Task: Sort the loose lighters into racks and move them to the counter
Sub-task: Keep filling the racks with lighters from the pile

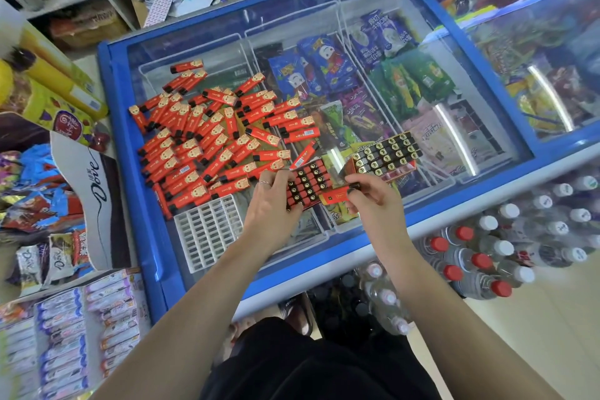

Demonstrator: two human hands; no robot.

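A: Progress at this frame?

B: One full rack (384, 154) sat on the freezer lid (181, 52), just right of the hands. A second rack (308, 185), largely filled, was steadied by the left hand (271, 201), fingers closed on its edge. The right hand (373, 196) pinched a single lighter (339, 193) beside that rack.

A: Remaining?

B: Most of it, I judged. A large loose pile (207, 136) still covered the lid; an empty white rack (209, 230) waited. Nothing had visibly reached a worktop.

Ice-cream packets (328, 65) fill a blue-rimmed chest freezer (113, 127) — capped bottles (483, 256) stand just beside it.
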